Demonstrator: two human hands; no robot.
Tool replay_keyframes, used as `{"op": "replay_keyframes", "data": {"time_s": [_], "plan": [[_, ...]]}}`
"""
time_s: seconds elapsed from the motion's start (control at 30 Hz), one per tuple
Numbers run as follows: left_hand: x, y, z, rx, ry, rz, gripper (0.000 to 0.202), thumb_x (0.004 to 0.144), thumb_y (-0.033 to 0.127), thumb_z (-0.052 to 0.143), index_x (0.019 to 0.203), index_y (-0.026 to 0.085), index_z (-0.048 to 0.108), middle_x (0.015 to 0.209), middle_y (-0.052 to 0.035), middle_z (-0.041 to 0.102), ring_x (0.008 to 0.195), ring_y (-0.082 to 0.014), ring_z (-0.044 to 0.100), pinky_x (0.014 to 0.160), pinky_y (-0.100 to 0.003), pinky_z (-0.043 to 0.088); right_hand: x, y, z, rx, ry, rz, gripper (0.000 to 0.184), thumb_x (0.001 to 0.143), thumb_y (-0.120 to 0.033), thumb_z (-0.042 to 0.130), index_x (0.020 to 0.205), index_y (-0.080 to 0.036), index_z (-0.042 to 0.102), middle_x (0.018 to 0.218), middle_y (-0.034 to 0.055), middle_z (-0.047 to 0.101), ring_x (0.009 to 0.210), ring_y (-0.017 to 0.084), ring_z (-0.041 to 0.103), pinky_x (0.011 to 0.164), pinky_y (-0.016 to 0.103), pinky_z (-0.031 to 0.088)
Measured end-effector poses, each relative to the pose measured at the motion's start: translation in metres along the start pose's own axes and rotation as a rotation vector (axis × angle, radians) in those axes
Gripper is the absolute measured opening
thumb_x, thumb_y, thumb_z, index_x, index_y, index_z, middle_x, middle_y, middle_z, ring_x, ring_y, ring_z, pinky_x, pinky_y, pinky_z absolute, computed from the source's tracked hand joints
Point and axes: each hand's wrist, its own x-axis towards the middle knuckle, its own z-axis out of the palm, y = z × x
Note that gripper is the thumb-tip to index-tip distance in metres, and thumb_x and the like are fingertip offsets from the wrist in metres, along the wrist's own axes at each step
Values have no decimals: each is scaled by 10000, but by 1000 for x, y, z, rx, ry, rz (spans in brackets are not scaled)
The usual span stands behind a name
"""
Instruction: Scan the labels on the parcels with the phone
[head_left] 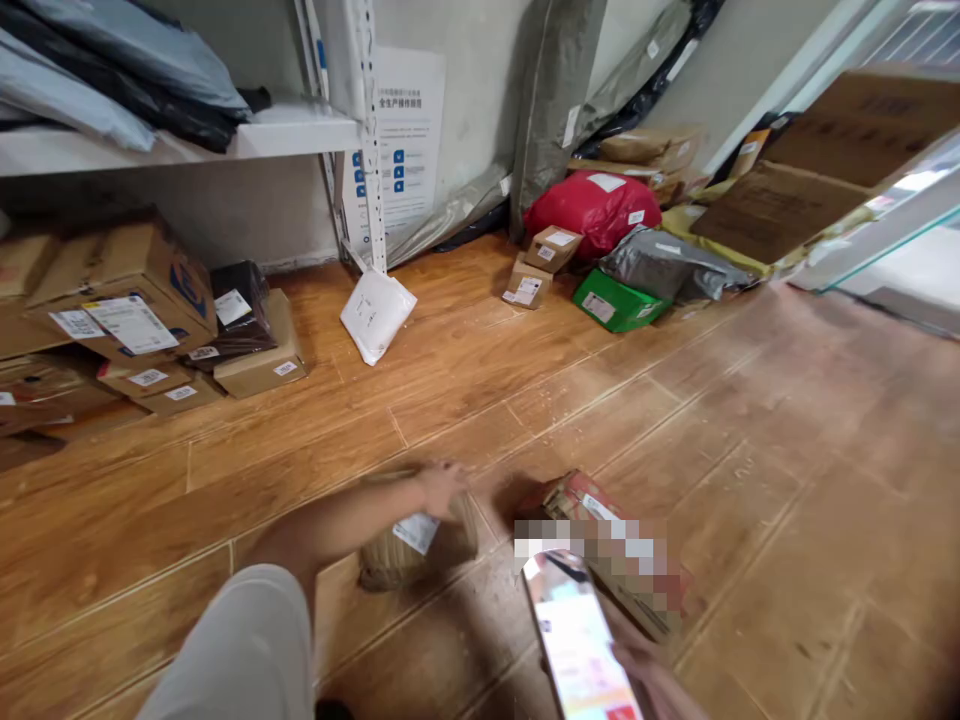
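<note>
Two near parcels: a brown parcel [386, 568] and a red-and-brown box [564, 497] are lying apart on the wood-look floor [285, 450].
Left hand [444, 490]: is extending over the brown parcel's far right part, fingers partly straightened and blurring; cannot tell whether it is gripping.
Brown parcel: is sitting beneath the left hand, showing a white label [417, 533].
Right hand [643, 668]: is gripping a phone [581, 635] by its side, holding it tilted with the screen glowing.
Phone: is overlapping the red-and-brown box in view; a pixelated patch is hiding part of that box.
White packet [377, 315]: is lying near the foot of the shelf upright [372, 150].
Shelf [292, 138]: is carrying plastic bags [150, 75]; labelled cartons [154, 275] are standing below.
Green parcel [621, 303]: is resting in front of a red bag [589, 212].
</note>
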Motion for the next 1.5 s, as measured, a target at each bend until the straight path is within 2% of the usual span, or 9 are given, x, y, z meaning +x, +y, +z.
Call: {"op": "replay_keyframes", "data": {"time_s": [0.07,0.13,0.17,0.27,0.4,0.6,0.7,0.97,1.5], "plan": [[-41,-33,-16,-149,225,-31,462,820,415,657,1232,206,645,1319,-160,551,1165,-306,546,1005,-407,426,21,-3,34,131,-94,-1,684,679,-462,696,1325,-275,570,1195,142,709,1143,383,637,990,572,457],[-89,-56,-17,-232,492,-200,282,934,345,465,1066,212,676,1088,-105,633,1023,-220,599,911,-326,452,41,3,68,182,-158,-17,717,609,-377,747,1297,-273,572,1162,99,717,1083,351,647,968,514,463],[-115,-66,-12,-238,606,-307,260,939,341,446,928,213,672,953,-79,642,916,-205,607,835,-313,457,49,8,83,198,-189,-29,742,585,-329,765,1297,-274,562,1149,83,718,1065,333,644,958,488,465],[-183,-88,18,-261,892,-519,237,920,396,479,793,215,565,753,-10,588,737,-169,568,718,-281,420,66,28,111,199,-262,-66,797,541,-243,826,1284,-301,542,1229,45,681,1130,299,602,969,427,448],[-231,-105,54,-321,1022,-649,274,887,427,509,723,209,478,688,30,494,678,-137,505,684,-253,374,78,50,127,98,-249,-152,843,572,-223,866,1315,-325,480,1295,47,636,1188,296,573,997,442,439],[-217,-109,54,-486,1236,-797,263,796,341,526,642,222,350,603,55,340,587,-130,365,613,-257,305,77,72,146,133,-258,-169,919,569,-256,899,1353,-314,423,1266,69,654,1160,310,607,982,471,470],[-208,-104,52,-435,1282,-806,237,757,249,545,612,217,360,636,38,368,635,-143,390,639,-264,317,78,77,155,141,-250,-195,877,570,-270,905,1322,-308,455,1252,62,664,1117,296,627,966,456,482],[-209,-87,54,-423,1272,-820,234,734,110,562,609,215,395,677,26,395,682,-159,423,672,-274,348,88,68,172,201,-221,-178,870,593,-258,901,1321,-321,429,1212,62,690,1050,304,680,978,509,482],[-211,-91,57,-430,1254,-830,217,734,88,573,640,211,420,701,24,395,694,-162,429,692,-276,365,91,66,175,183,-232,-203,861,595,-268,901,1309,-313,423,1226,76,678,1120,327,649,969,527,492]]}}
